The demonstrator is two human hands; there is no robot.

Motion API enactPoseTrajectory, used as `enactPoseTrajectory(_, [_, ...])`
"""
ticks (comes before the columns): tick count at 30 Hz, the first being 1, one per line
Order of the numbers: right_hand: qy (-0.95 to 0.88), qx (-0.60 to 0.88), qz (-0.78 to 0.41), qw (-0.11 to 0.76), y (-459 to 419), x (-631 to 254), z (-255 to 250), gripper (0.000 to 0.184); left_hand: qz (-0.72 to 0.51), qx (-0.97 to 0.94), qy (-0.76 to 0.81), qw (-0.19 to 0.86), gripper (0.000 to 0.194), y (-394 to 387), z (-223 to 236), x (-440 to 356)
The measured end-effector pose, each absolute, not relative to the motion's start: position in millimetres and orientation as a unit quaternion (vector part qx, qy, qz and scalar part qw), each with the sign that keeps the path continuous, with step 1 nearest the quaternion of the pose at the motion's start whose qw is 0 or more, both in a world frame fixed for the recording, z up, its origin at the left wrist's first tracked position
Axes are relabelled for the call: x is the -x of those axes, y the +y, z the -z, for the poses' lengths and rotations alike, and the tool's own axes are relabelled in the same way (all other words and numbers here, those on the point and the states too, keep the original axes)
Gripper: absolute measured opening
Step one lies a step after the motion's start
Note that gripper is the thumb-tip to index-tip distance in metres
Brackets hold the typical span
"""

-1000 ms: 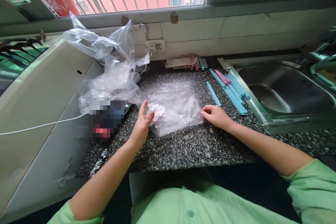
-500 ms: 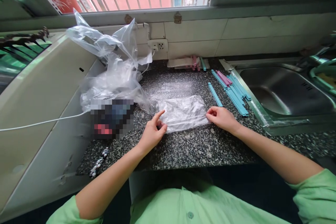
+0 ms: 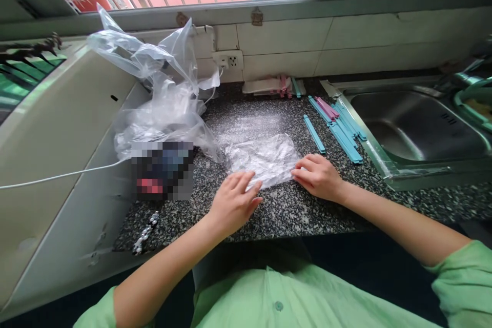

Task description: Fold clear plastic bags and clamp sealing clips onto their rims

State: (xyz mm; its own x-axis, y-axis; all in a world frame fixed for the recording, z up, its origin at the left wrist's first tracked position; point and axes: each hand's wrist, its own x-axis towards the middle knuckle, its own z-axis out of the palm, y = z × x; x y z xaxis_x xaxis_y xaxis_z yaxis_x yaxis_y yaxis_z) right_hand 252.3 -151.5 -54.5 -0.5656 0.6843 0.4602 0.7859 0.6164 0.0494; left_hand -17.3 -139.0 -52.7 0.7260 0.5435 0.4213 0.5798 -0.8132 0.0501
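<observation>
A clear, crinkled plastic bag lies flat on the speckled dark counter in front of me. My left hand is over its near left edge, fingers apart and fingertips touching the plastic. At the near right corner, my right hand has its fingers closed on the bag. Just beyond that hand lies a single blue sealing clip. More blue clips and a few pink clips are piled to the right, beside the sink.
A large heap of clear plastic bags stands at the left, with a blurred-out dark object and a white cable before it. The steel sink is on the right. A flat package with clips rests by the wall.
My left hand has moved right and nearer to me along the bag's edge, its fingers now stretched out. My right hand has shifted slightly left, and the bag's near edge is more crumpled.
</observation>
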Motion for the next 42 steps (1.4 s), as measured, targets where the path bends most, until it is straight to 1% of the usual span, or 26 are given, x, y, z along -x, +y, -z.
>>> enactPoseTrajectory(4, [-0.877,0.419,0.139,0.188,-157.1,-256.5,56.4,0.017,0.189,0.946,-0.261,-0.020,0.031,-140.7,68.8,6.0])
enactPoseTrajectory(7, [-0.879,0.411,0.141,0.194,-158.8,-254.3,52.6,0.016,0.196,0.945,-0.260,-0.022,0.029,-142.4,71.4,3.9])
enactPoseTrajectory(10, [-0.895,0.383,0.147,0.174,-156.9,-248.3,50.7,0.022,0.197,0.946,-0.258,-0.022,0.031,-143.3,68.3,1.5])
enactPoseTrajectory(14, [-0.896,0.384,0.175,0.139,-154.3,-251.0,54.1,0.016,0.176,0.951,-0.252,-0.024,0.034,-143.9,69.6,1.2])
enactPoseTrajectory(18, [-0.887,0.402,0.185,0.134,-158.7,-254.4,54.1,0.022,0.185,0.947,-0.261,0.021,0.034,-143.1,72.3,-1.3])
enactPoseTrajectory(23, [-0.880,0.440,0.117,0.137,-178.9,-231.4,41.4,0.023,0.197,0.941,-0.236,0.140,0.034,-147.2,66.5,-20.4])
enactPoseTrajectory(25, [-0.874,0.455,0.087,0.144,-189.2,-220.8,35.9,0.023,0.194,0.940,-0.215,0.180,0.029,-149.2,63.4,-26.0])
enactPoseTrajectory(27, [-0.879,0.443,0.056,0.165,-197.7,-215.6,32.8,0.023,0.192,0.942,-0.203,0.185,0.022,-149.4,61.4,-25.5])
enactPoseTrajectory(29, [-0.897,0.397,0.042,0.193,-201.7,-218.2,33.3,0.027,0.220,0.943,-0.202,0.149,0.018,-147.5,61.1,-17.9])
enactPoseTrajectory(30, [-0.905,0.370,0.048,0.202,-201.4,-222.6,34.9,0.034,0.243,0.941,-0.202,0.120,0.017,-146.0,61.4,-11.8])
enactPoseTrajectory(32, [-0.916,0.334,0.082,0.204,-196.4,-235.8,39.9,0.049,0.301,0.933,-0.189,0.060,0.016,-142.8,62.8,2.9])
enactPoseTrajectory(33, [-0.918,0.332,0.103,0.193,-192.2,-243.4,42.9,0.051,0.324,0.929,-0.176,0.034,0.016,-141.4,63.5,10.4])
enactPoseTrajectory(35, [-0.917,0.337,0.127,0.171,-181.9,-256.8,48.6,0.043,0.358,0.920,-0.157,-0.012,0.016,-139.2,64.3,23.7])
enactPoseTrajectory(37, [-0.914,0.342,0.136,0.171,-171.9,-263.6,53.0,0.034,0.383,0.909,-0.155,-0.053,0.017,-137.8,64.0,32.6])
enactPoseTrajectory(40, [-0.913,0.341,0.130,0.184,-161.0,-258.9,56.8,0.033,0.399,0.898,-0.153,-0.104,0.020,-137.0,63.2,37.9])
enactPoseTrajectory(42, [-0.916,0.330,0.122,0.191,-157.5,-250.3,58.2,0.026,0.388,0.903,-0.138,-0.121,0.020,-137.5,64.1,38.9])
